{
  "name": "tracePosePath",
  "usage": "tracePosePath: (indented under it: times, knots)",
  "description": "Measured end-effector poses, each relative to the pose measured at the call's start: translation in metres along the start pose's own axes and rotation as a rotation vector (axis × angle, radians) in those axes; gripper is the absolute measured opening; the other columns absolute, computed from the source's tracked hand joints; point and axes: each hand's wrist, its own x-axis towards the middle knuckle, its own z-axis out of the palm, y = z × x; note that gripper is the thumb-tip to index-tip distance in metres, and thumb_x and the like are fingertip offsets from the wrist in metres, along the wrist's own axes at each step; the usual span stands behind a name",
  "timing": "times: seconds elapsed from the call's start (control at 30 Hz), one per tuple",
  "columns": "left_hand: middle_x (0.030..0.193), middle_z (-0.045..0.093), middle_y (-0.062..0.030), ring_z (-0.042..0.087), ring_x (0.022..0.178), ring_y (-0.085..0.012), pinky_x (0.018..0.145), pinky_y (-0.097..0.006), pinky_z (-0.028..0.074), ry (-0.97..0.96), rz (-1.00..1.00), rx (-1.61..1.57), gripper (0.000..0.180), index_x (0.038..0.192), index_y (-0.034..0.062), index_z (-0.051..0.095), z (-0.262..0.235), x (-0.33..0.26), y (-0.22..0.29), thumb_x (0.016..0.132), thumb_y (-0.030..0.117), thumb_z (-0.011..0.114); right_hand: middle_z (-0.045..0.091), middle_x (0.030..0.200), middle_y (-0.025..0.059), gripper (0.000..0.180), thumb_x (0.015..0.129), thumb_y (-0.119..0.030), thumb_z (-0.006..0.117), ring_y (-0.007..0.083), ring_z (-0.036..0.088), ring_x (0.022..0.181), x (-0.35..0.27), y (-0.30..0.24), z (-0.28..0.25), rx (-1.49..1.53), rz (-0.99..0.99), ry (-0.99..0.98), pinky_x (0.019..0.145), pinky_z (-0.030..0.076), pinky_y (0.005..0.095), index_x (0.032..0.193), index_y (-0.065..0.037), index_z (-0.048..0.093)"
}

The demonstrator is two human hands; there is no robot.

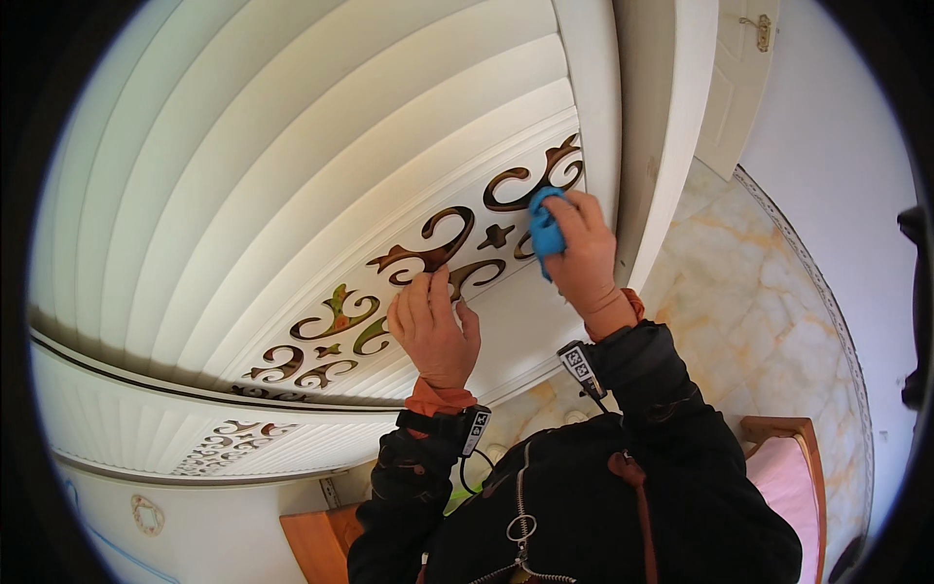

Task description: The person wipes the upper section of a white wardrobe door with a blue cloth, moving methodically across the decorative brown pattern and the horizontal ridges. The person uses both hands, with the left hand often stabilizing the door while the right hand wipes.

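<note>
A bunched blue cloth (546, 237) is gripped in my right hand (587, 251), pressed to the scroll-cut band of a white louvred door panel (428, 127). It covers part of the upper right scrollwork. My left hand (434, 331) holds nothing and lies against the same band lower down, its fingers stretched toward a curled cutout (428, 245). Dark, mirror-like colours show through the cutouts. Between the hands sits a small cross-shaped cutout (496, 237).
A second louvred panel (224, 438) stands at the lower left. The white frame edge (671, 117) rises right of my right hand. Beyond it are a marble-patterned floor (769, 302) and a white door with a handle (762, 32). Wooden furniture with a pink cover (786, 487) is at lower right.
</note>
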Motion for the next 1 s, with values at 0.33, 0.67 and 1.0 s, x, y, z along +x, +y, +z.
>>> tracePosePath:
  times: [0.33, 0.67, 1.0]
  knots:
    - [0.128, 0.054, -0.0113, 0.05, 0.116, -0.0311, 0.105, -0.049, 0.033, 0.062, -0.029, 0.012, 0.054, 0.128, 0.0082, 0.059, 0.008, -0.003, 0.001, 0.075, 0.011, 0.066, 0.06, 0.108, 0.0185, 0.04, 0.072, 0.004, 0.065, 0.0385, 0.062, 0.092, 0.052, 0.002, -0.006, 0.045, -0.023, 0.213, 0.077, 0.053, 0.0397, 0.111, -0.005, 0.062]
    - [0.127, 0.053, -0.0114, 0.049, 0.116, -0.0322, 0.102, -0.049, 0.034, 0.122, 0.002, 0.004, 0.055, 0.129, 0.0071, 0.059, 0.012, -0.004, -0.001, 0.074, 0.01, 0.066, 0.058, 0.11, 0.0174, 0.049, 0.065, 0.01, 0.063, 0.0367, 0.063, 0.09, 0.002, -0.003, -0.007, 0.089, -0.019, -0.021, 0.073, 0.054, 0.0381, 0.113, -0.004, 0.062]
    - [0.127, 0.053, -0.012, 0.049, 0.115, -0.0324, 0.1, -0.049, 0.034, 0.109, -0.005, -0.012, 0.056, 0.129, 0.007, 0.058, 0.013, -0.006, 0.0, 0.074, 0.009, 0.066, 0.059, 0.108, 0.0183, 0.037, 0.074, 0.005, 0.062, 0.0379, 0.061, 0.092, -0.004, 0.02, 0.011, 0.052, 0.055, 0.165, 0.078, 0.052, 0.0399, 0.11, -0.004, 0.06]
